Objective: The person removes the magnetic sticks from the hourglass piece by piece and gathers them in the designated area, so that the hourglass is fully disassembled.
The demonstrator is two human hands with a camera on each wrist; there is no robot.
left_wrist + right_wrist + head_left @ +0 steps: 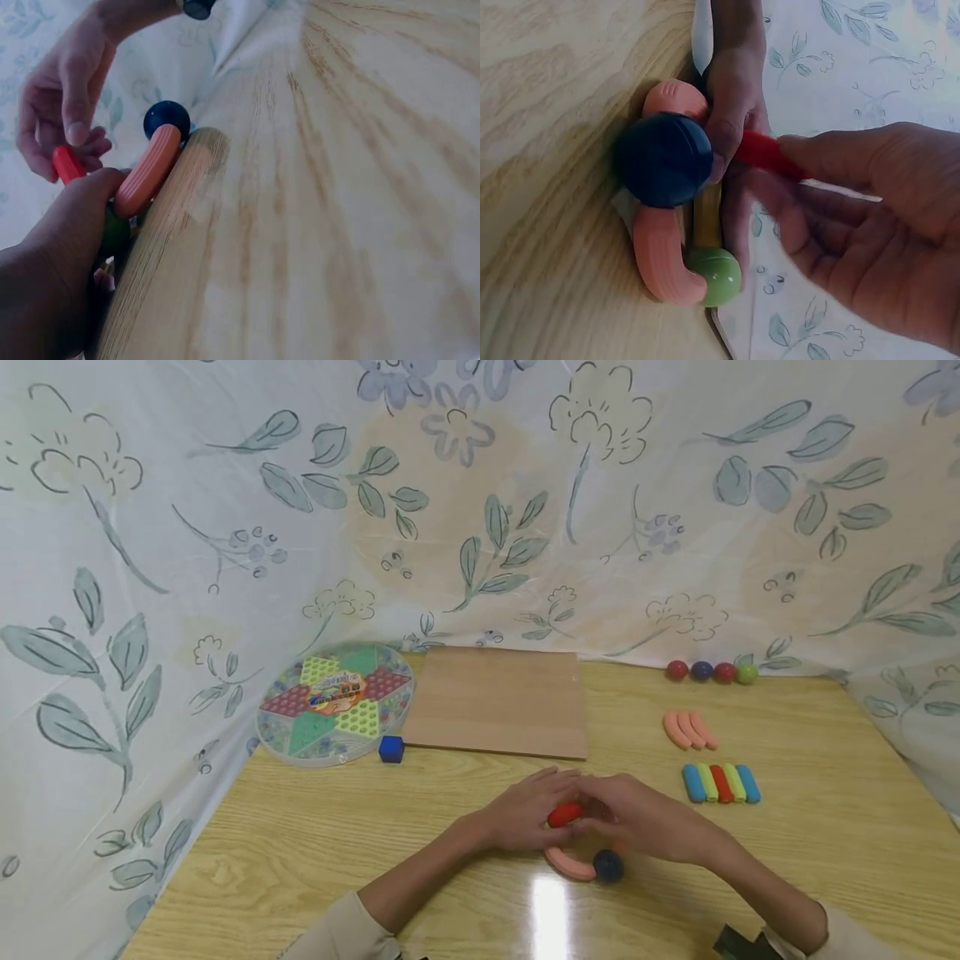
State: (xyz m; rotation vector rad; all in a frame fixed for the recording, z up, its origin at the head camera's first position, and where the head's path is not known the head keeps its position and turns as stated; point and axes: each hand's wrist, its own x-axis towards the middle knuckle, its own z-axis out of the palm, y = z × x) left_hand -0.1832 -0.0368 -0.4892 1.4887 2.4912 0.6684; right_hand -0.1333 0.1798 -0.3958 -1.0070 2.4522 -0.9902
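A ball-and-stick toy assembly lies on the table near the front, with curved orange sticks (570,865), a dark blue ball (664,159), a green ball (718,277) and a yellow stick (707,214). My left hand (525,810) holds its far side, thumb toward me; most of its fingers are hidden. Above the assembly, my right hand (645,818) pinches a short red stick (765,152) between thumb and fingers. The red stick's other end is beside my left thumb in the right wrist view; whether it touches a ball there I cannot tell.
To the right lie a row of coloured short sticks (723,783), several curved orange sticks (688,730) and several balls (701,671). Behind are a brown board (498,702), a round Chinese checkers box (337,702) and a blue cube (391,749). A floral cloth (480,527) hangs behind.
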